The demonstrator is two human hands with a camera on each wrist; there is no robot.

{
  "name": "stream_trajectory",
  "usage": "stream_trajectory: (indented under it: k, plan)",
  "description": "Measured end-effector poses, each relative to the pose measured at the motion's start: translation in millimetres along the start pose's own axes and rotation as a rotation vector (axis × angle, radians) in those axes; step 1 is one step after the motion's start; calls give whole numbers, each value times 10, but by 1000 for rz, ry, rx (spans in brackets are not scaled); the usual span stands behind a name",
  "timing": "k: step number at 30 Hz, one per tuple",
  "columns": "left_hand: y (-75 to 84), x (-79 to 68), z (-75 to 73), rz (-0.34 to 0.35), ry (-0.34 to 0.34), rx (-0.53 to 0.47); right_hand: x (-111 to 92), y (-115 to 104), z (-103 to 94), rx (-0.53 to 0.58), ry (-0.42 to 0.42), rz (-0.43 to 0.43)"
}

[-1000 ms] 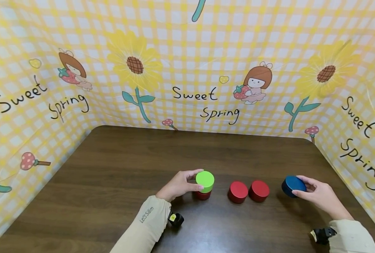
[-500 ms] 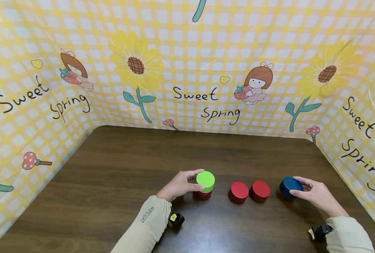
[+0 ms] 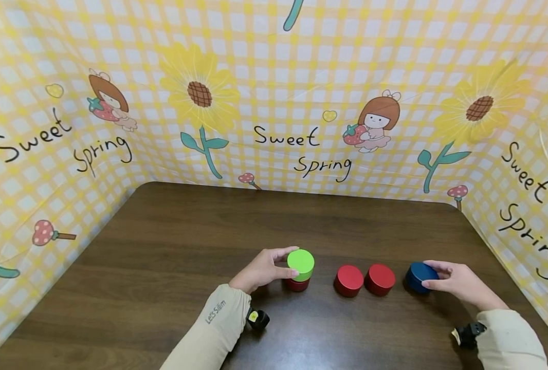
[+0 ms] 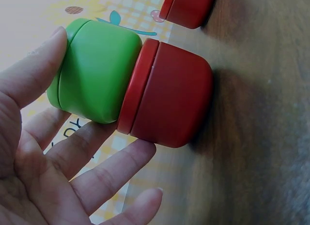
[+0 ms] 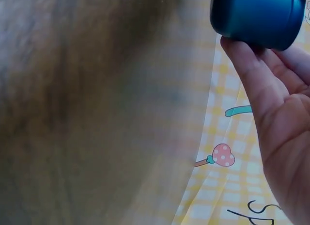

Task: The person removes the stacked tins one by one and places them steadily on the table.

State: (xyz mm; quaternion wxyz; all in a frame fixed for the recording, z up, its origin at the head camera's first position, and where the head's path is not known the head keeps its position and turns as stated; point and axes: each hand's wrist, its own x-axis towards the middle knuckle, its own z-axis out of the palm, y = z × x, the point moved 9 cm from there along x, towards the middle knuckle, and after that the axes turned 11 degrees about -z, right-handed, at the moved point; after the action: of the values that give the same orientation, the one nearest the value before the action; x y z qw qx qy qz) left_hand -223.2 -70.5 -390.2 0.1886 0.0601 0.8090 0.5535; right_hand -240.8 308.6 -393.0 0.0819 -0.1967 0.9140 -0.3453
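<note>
In the head view my left hand [image 3: 265,269] pinches a green round lidded tin [image 3: 300,264] between thumb and fingers. That green tin sits on top of a red lidded tin [image 4: 169,94], which stands on the table; in the left wrist view a fingertip reaches the red one's side. Farther right, my right hand [image 3: 459,281] grips a blue round lidded tin [image 3: 422,276] by its right side. The right wrist view shows the blue tin [image 5: 256,16] cut off at the top, with fingers against it; whether it touches the table cannot be told.
Two more red tins, one left [image 3: 348,280] and one right [image 3: 380,279], stand close together between my hands. The dark wooden table [image 3: 200,221] meets a yellow checked cloth [image 3: 274,92] at its back and sides.
My right hand has moved a little left and lower with the blue tin. My left hand, the green tin and the red tins stay in place.
</note>
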Motion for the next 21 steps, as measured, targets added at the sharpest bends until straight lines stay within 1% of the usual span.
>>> stream_trajectory:
  k: [9, 15, 21]
  plan:
    - [-2, 2, -5, -6, 2, 8, 72, -95, 62, 60, -63, -48]
    - [0, -1, -2, -8, -2, 3, 106, -146, 84, 47, -80, -66]
    - [-11, -6, -5, -15, 2, 7, 127, -163, 120, 59, -95, -85]
